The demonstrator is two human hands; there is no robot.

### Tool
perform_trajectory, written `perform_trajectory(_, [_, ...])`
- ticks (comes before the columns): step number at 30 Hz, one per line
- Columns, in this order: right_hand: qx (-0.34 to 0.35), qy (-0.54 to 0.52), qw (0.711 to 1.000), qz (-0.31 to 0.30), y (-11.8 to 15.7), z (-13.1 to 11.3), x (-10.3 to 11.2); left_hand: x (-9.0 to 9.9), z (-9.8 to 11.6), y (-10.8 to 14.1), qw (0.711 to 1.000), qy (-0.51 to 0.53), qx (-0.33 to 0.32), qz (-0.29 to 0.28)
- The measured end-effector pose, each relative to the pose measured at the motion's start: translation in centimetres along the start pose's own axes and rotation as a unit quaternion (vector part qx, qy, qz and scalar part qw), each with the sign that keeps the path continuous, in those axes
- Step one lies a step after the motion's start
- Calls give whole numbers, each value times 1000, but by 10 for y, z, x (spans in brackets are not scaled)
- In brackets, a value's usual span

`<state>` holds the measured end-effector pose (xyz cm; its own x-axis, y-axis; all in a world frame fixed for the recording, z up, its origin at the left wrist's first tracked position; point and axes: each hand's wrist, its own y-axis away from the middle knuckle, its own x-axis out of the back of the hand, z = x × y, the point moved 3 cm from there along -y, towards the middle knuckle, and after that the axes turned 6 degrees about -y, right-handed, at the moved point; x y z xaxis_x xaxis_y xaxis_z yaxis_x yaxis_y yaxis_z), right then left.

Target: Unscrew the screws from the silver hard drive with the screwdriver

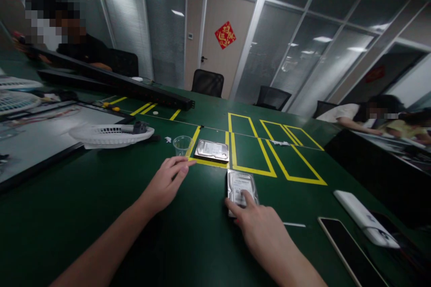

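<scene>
Two silver hard drives lie on the green table (188,242). One hard drive (212,150) sits inside a yellow taped box, beside a clear plastic cup (182,145). My left hand (168,179) is just in front of the cup, holding nothing, its fingers stretched out and thumb apart. The nearer hard drive (240,182) lies in front of the taped boxes. My right hand (257,219) rests on its near end, with one finger on its label and another at its left edge; the other fingers are partly hidden. A thin white stick (294,224) lies to the right of this hand.
At the left are a white basket-like tray (112,136), a long black bar (134,83) and a framed panel (67,130). A phone (350,251), a white power bank (365,217) and a black box (373,175) stand at the right. People sit at both far sides.
</scene>
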<state>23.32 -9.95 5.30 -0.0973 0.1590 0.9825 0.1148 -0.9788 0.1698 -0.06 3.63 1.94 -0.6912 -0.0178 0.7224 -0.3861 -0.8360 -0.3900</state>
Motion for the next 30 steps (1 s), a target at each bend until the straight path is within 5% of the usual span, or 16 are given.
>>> perform_trajectory(22, [-89,-16,996,-8,-6,133,-20,-1,-3,1,1000,27,8,-13])
perform_trajectory(26, [-82,-21,996,24,-6,134,-7,-1,-2,1,999,40,9,-6])
perform_trajectory(30, [-51,-55,991,109,-26,104,26,0,-1,2,999,48,9,2])
